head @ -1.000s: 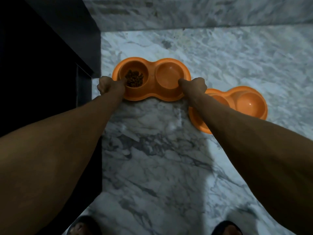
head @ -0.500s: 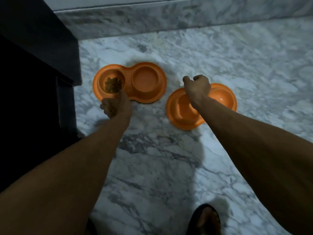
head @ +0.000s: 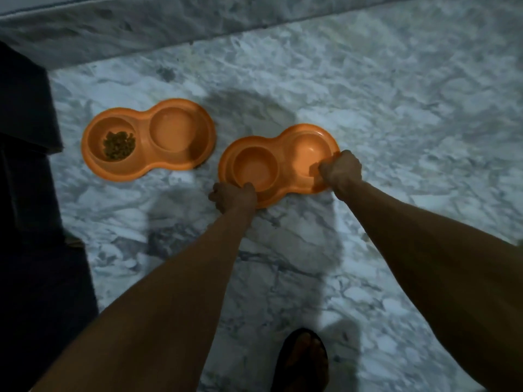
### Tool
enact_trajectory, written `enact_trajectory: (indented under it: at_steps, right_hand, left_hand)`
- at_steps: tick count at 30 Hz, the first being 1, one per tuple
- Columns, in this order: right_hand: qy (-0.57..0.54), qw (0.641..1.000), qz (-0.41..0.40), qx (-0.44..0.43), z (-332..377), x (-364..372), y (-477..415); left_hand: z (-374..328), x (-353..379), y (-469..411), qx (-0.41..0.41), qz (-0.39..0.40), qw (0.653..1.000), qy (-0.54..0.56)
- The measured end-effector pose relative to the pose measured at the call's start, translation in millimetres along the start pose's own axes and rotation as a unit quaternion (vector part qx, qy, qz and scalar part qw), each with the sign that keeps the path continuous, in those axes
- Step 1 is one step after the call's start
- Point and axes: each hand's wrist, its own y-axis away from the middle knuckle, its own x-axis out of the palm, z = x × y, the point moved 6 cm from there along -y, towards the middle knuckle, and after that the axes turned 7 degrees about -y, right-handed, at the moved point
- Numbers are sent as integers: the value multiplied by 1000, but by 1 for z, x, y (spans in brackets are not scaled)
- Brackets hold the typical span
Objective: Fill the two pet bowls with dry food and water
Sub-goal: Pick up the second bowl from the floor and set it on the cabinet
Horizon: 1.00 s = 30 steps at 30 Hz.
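Where the grey-veined marble floor (head: 396, 137) meets a marble skirting (head: 141, 29) and a dark cabinet (head: 28, 222) at the left, two orange double bowls sit near each other, not touching. The left bowl (head: 145, 137) holds dry food (head: 119, 145) in its left well. The right bowl (head: 283, 165) is empty; the left hand (head: 233, 198) grips its near-left rim and the right hand (head: 341, 172) its right rim, fingers curled.

Grey-white veined marble floor (head: 396, 108). Raised marble ledge (head: 169, 26) of same stone along far edge. Dark cabinet (head: 25, 193) fills left side, standing on floor. Dark sandal (head: 304, 360) at bottom edge. Soft shadows across floor centre.
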Motion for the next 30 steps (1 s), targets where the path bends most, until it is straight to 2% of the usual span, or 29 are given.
enact_trajectory:
  at_steps: [6, 11, 19, 22, 26, 30]
  right_hand:
    - [-34, 999, -11, 10, -2, -26, 24]
    - [-76, 997, -30, -8, 38, -91, 80]
    - [-136, 989, -44, -31, 146, -235, 236]
    - [-145, 988, -37, -28, 169, -271, 285]
    - [-155, 986, -30, -47, 225, -341, 386]
    - [-163, 983, -39, -72, 268, -387, 470]
  left_hand:
    - [-15, -23, 26, 0, -32, 999, -20]
    - [-49, -72, 93, 15, -54, 998, 34]
    - [-131, -219, 267, 70, -87, 991, 76]
    - [-137, -253, 301, 78, -88, 990, 84]
    - [-170, -351, 421, 86, -101, 982, 132]
    - [-176, -419, 485, 106, -99, 976, 164]
